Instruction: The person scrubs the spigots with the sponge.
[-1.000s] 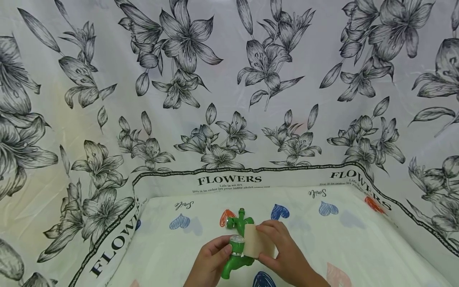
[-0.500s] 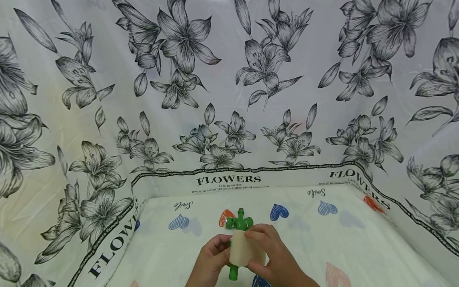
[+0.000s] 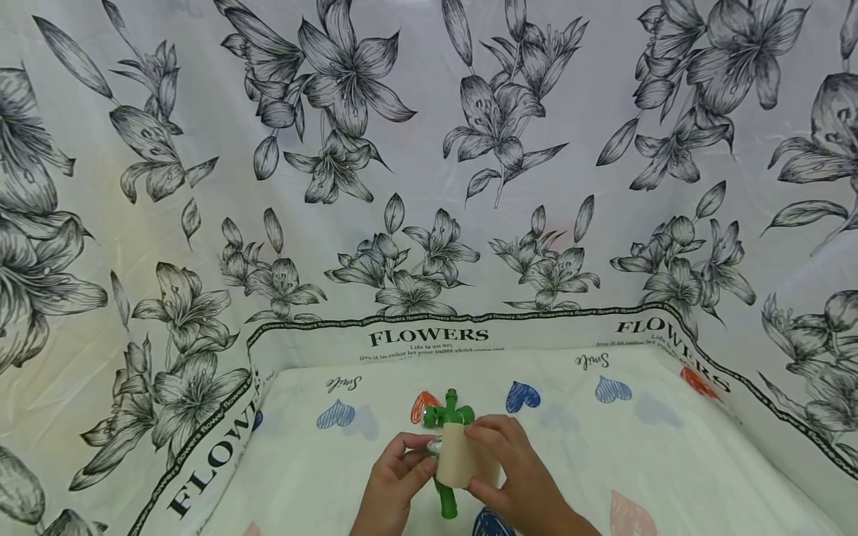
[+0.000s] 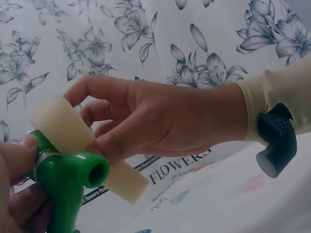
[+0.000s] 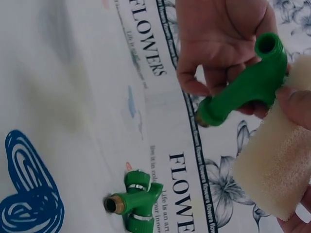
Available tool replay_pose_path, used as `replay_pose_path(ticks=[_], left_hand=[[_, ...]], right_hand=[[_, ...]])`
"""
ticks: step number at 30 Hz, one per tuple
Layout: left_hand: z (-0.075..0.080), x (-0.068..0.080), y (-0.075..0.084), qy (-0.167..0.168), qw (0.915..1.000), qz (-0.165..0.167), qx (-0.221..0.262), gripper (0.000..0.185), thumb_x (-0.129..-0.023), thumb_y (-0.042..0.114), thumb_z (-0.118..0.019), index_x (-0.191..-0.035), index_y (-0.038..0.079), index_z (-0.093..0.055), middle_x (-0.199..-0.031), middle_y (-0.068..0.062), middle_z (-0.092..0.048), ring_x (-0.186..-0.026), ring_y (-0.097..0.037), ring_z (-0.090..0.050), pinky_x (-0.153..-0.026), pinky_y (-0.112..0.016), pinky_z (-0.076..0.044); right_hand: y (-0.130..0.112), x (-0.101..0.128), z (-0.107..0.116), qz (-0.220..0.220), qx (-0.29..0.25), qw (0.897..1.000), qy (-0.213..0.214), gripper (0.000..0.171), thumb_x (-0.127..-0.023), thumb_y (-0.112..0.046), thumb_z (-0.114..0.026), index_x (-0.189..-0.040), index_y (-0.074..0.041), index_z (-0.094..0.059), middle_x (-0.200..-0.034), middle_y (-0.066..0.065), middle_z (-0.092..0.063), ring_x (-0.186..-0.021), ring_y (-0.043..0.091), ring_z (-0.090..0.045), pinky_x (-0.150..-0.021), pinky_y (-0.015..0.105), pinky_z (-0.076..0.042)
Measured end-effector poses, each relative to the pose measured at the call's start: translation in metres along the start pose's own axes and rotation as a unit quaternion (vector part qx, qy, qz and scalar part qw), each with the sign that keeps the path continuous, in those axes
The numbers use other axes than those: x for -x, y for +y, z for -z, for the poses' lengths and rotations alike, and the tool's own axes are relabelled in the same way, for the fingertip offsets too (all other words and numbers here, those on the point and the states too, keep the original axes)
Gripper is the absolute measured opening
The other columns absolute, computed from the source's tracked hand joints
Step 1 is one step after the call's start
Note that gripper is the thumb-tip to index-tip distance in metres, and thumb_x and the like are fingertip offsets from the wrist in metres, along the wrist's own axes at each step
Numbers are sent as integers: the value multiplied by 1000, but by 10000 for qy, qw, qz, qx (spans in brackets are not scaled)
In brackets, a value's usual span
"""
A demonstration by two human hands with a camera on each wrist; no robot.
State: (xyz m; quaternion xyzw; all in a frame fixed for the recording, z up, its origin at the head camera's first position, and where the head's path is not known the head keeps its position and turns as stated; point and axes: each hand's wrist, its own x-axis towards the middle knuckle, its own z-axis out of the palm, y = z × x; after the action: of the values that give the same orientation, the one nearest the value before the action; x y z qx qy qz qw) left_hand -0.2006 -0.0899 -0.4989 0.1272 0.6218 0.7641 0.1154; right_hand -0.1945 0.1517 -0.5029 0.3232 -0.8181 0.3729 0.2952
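Note:
My left hand (image 3: 401,476) grips a green plastic pipe fitting (image 3: 446,500) with a metal ring near one end; the left wrist view shows that fitting (image 4: 65,182) held at its lower end, its open socket facing the camera. My right hand (image 3: 509,465) pinches a beige sponge block (image 3: 461,455) and holds it against the fitting's top. In the right wrist view the sponge (image 5: 277,167) sits beside the fitting (image 5: 245,87). A second green fitting (image 3: 447,411) with several branches lies on the cloth just beyond both hands, also seen as a green fitting (image 5: 133,201) from the right wrist.
The work surface is a white cloth (image 3: 603,447) printed with coloured hearts. Flower-printed sheets (image 3: 429,186) lettered "FLOWERS" rise behind and on both sides, closing the space in. A dark wrist-worn device (image 4: 277,143) sits on my right forearm.
The sponge moved from beside the fitting onto its top end and now covers it. The held fitting turned, its lower end swinging right. The fitting on the cloth stayed put.

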Motion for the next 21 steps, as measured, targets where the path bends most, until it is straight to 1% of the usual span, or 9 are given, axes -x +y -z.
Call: replay_pose_path(ticks=[5,8,10,12,14,16,18,19,21], left_hand=[[0,0,0,266,9996,77,-75,44,-109,19,-71,-142,-6,-57,-130,-17,-72,-120,-21,-69,-103,-30,-54],[-2,1,1,385,9991,144,-134,47,-108,20,-72,-144,-7,-58,-130,-16,-72,-121,-22,-69,-103,-29,-54],[-4,1,1,537,9977,110,-399,46,-107,22,-74,-143,-4,-62,-133,-15,-70,-122,-26,-66,-102,-30,-54],[-6,1,1,684,9949,-12,-743,44,-105,22,-76,-142,0,-65,-144,-16,-63,-132,-32,-59,-102,-34,-53],[-8,1,1,689,9934,-174,-897,43,-106,23,-75,-143,3,-64,-158,-22,-48,-143,-44,-46,-107,-44,-51],[-11,1,0,476,9968,-213,-614,43,-109,23,-71,-147,8,-59,-169,-24,-30,-149,-50,-38,-107,-53,-52],[-13,2,-1,110,9999,-55,95,42,-114,24,-63,-152,12,-51,-173,-26,-21,-147,-51,-42,-105,-59,-53],[-14,2,-2,-41,9988,61,477,42,-115,25,-60,-154,15,-48,-173,-25,-22,-144,-49,-47,-103,-59,-55],[-16,2,-4,-127,9929,295,1145,39,-116,27,-58,-154,22,-49,-168,-19,-35,-130,-38,-63,-95,-48,-60]], right_hand=[[8,4,-1,-187,278,9994,57,84,-73,-7,-97,-147,-24,-59,-138,-5,-56,-122,18,-55,-88,40,-63],[11,6,-3,-253,314,9992,81,83,-74,-7,-96,-147,-24,-59,-138,-5,-56,-123,19,-55,-89,40,-63],[12,7,-4,-283,264,9992,96,83,-74,-7,-96,-147,-24,-59,-137,-5,-56,-122,19,-55,-88,40,-63],[11,7,-6,-322,183,9992,131,83,-74,-6,-95,-147,-24,-59,-138,-5,-56,-122,19,-55,-88,40,-63],[10,8,-7,-365,90,9992,165,83,-75,-5,-93,-148,-23,-58,-138,-5,-56,-122,18,-54,-88,39,-62],[8,7,-8,-394,-18,9990,211,84,-76,-4,-92,-149,-23,-58,-140,-5,-56,-122,18,-54,-88,39,-61],[6,7,-10,-394,-96,9988,267,84,-76,-3,-91,-150,-22,-57,-140,-3,-55,-123,18,-54,-89,40,-61],[5,6,-10,-402,-143,9987,286,84,-77,-3,-91,-151,-22,-56,-141,-3,-55,-123,18,-53,-89,39,-61],[2,6,-11,-402,-209,9984,336,83,-78,-3,-90,-151,-21,-56,-141,-2,-55,-123,18,-53,-89,39,-61]])
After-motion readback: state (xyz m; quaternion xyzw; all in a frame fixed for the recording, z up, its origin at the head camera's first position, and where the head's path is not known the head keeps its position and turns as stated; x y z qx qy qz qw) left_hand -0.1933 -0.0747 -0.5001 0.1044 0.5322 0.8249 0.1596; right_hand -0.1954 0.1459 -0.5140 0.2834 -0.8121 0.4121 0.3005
